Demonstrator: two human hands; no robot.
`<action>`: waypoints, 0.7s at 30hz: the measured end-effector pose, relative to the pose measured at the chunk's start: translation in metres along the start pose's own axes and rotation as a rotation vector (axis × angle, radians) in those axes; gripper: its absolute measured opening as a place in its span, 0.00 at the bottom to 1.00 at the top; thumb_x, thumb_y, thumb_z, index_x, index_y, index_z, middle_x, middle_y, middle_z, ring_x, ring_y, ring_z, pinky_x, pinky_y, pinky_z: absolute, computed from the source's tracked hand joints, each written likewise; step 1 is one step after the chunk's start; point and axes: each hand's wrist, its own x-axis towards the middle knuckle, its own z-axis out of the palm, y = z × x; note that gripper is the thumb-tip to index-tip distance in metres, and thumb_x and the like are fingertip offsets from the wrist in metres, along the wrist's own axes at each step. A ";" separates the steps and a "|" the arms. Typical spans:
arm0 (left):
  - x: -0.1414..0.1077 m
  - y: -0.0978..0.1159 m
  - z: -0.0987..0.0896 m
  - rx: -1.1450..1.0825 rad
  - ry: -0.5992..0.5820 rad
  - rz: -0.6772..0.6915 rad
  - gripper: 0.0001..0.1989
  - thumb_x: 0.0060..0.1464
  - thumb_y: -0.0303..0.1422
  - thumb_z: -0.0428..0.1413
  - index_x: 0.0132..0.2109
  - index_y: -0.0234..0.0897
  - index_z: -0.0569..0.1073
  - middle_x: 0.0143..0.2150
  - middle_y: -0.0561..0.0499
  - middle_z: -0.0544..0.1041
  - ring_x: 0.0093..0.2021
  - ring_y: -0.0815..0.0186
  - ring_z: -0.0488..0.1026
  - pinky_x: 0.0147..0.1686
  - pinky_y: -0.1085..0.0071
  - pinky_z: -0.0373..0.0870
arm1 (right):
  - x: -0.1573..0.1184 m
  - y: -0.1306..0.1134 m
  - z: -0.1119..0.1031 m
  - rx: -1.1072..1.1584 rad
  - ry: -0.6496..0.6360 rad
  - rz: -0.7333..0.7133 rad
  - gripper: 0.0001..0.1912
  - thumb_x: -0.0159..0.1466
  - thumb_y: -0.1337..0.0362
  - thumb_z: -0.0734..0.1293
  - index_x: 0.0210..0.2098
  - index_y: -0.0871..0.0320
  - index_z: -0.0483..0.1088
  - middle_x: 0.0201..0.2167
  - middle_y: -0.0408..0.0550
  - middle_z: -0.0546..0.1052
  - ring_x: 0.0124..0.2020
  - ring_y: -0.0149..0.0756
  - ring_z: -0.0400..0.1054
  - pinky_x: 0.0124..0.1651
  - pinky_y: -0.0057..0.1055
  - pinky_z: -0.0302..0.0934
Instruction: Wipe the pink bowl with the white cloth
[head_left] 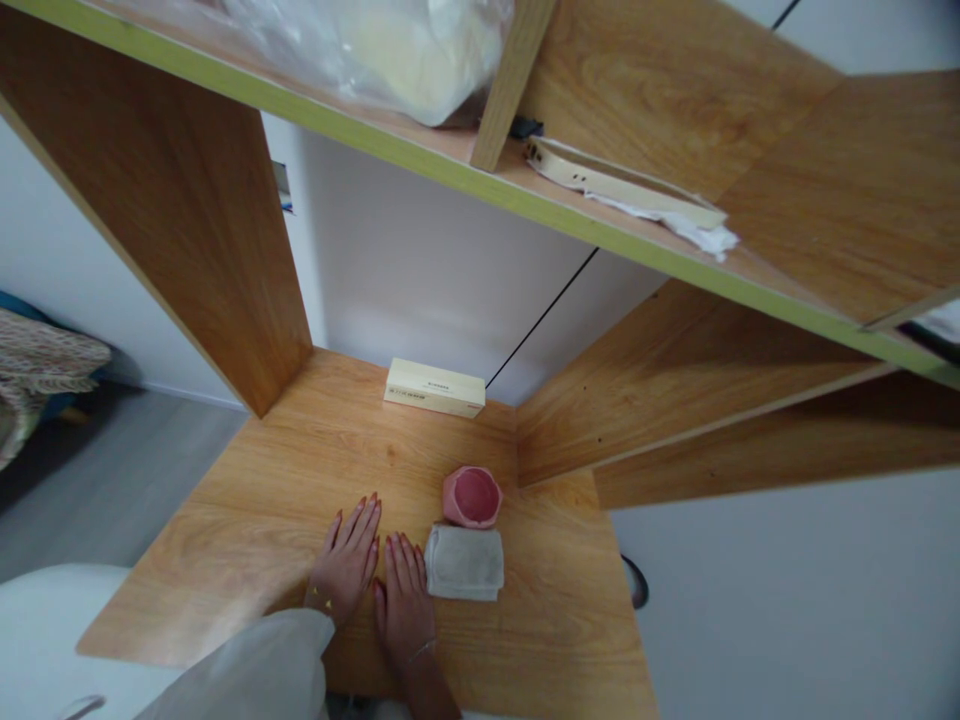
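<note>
Flat on the wooden desk [247,520] lies my left hand [347,562], its fingers stretched out and nothing in it. My right hand [405,600] rests palm down just to its right, also empty, fingers extended. A folded grey cloth [465,563] is right beside the fingers of my right hand. Behind the cloth stands a pink faceted pot [472,497], with nothing visible inside. At the back of the desk is a long cream box [435,388] with small print on it.
Overhead, a shelf with a yellow-green edge [390,155] holds a clear plastic bag [420,55] and a long pale object [622,185] with white paper. Wooden panels flank the desk. A white chair [67,620] is at lower left.
</note>
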 end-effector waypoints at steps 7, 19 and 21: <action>0.000 0.004 0.002 0.017 0.020 -0.014 0.30 0.58 0.29 0.38 0.68 0.33 0.49 0.64 0.45 0.64 0.64 0.61 0.59 0.64 0.59 0.45 | 0.002 0.004 -0.010 0.007 -0.018 -0.034 0.29 0.66 0.68 0.54 0.66 0.57 0.49 0.60 0.50 0.66 0.62 0.38 0.57 0.61 0.43 0.58; 0.001 0.007 0.002 -0.006 0.039 -0.023 0.31 0.59 0.28 0.38 0.69 0.32 0.45 0.64 0.44 0.64 0.64 0.60 0.59 0.64 0.57 0.45 | -0.001 0.010 -0.008 -0.007 -0.065 -0.070 0.30 0.65 0.70 0.53 0.67 0.57 0.45 0.59 0.51 0.67 0.62 0.40 0.58 0.59 0.44 0.61; 0.001 0.008 0.002 0.000 0.040 -0.021 0.31 0.59 0.28 0.38 0.69 0.32 0.45 0.64 0.43 0.64 0.65 0.60 0.58 0.64 0.57 0.44 | -0.002 0.010 -0.008 -0.013 -0.062 -0.079 0.31 0.65 0.70 0.53 0.67 0.57 0.45 0.59 0.51 0.67 0.62 0.40 0.58 0.59 0.44 0.61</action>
